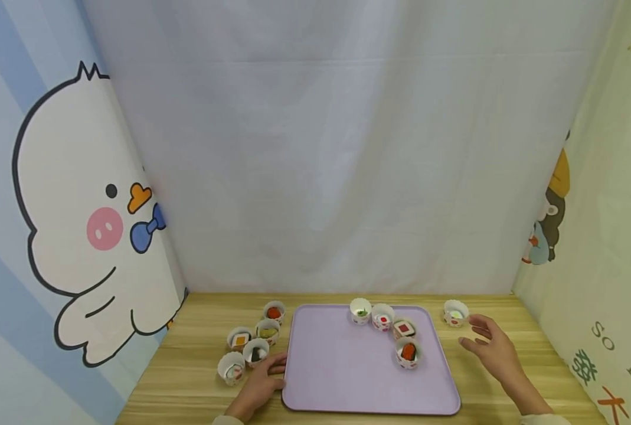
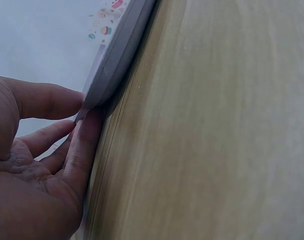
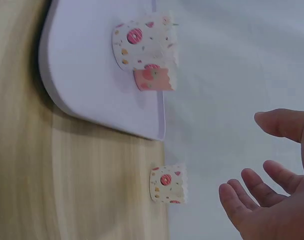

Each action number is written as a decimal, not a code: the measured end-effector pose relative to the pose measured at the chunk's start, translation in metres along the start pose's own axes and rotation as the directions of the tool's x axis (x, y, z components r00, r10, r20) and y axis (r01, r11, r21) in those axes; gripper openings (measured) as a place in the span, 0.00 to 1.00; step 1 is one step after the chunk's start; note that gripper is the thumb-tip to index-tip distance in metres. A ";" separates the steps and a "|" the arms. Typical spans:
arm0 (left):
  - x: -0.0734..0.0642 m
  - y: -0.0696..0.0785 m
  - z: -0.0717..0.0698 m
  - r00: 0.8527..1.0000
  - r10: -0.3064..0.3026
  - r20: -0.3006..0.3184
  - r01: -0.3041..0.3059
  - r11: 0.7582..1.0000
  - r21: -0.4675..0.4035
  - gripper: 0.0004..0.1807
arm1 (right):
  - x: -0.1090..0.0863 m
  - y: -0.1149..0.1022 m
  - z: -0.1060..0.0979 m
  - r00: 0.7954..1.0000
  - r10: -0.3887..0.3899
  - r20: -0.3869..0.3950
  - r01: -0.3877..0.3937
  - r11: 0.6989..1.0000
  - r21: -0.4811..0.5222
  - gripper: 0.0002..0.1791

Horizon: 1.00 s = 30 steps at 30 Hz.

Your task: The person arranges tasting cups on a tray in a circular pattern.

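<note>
My left hand (image 1: 264, 379) is at the left edge of the lilac tray (image 1: 342, 378). In the left wrist view its thumb and fingers (image 2: 84, 145) pinch the tray's rim. My right hand (image 1: 496, 349) hovers right of the tray, fingers apart and holding nothing. Just beyond its fingertips stands a white scalloped paper cup (image 1: 455, 313) with a pale item inside, on the table off the tray. On the tray's back right stand a cup with green bits (image 1: 360, 311), a red-centred one (image 1: 382, 317), one with a red square (image 1: 404, 329) and one with orange-red topping (image 1: 408, 353).
Left of the tray several paper cups with sushi-like pieces stand close together, among them one with orange-red topping (image 1: 274, 312) and one with an orange square (image 1: 239, 339). The wooden table (image 1: 172, 378) meets a pale curtain (image 1: 320, 177) at the back.
</note>
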<state>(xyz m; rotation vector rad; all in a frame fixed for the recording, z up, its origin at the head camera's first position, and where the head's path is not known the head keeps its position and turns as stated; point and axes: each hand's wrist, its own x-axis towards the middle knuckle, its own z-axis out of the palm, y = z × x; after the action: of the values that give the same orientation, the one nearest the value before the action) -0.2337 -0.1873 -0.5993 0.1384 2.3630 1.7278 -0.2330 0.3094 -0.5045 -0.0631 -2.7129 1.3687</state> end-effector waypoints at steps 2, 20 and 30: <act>0.000 0.001 0.000 1.000 0.002 -0.002 -0.002 1.000 0.001 0.35 | 0.004 0.001 -0.005 1.000 0.014 -0.005 -0.014 1.000 0.005 0.41; 0.001 -0.001 -0.001 1.000 0.028 -0.012 -0.028 1.000 0.010 0.35 | 0.048 0.035 -0.013 0.994 0.105 0.022 -0.106 0.990 0.092 0.53; 0.001 -0.002 0.000 0.999 0.035 0.006 -0.035 0.999 0.008 0.35 | 0.065 0.050 -0.005 0.988 0.146 0.046 -0.151 0.981 0.119 0.59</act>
<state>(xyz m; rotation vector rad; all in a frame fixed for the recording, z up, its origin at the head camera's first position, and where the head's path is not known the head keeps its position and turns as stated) -0.2345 -0.1875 -0.6015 0.1869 2.3770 1.7309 -0.2971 0.3484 -0.5372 -0.2376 -2.6948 1.5892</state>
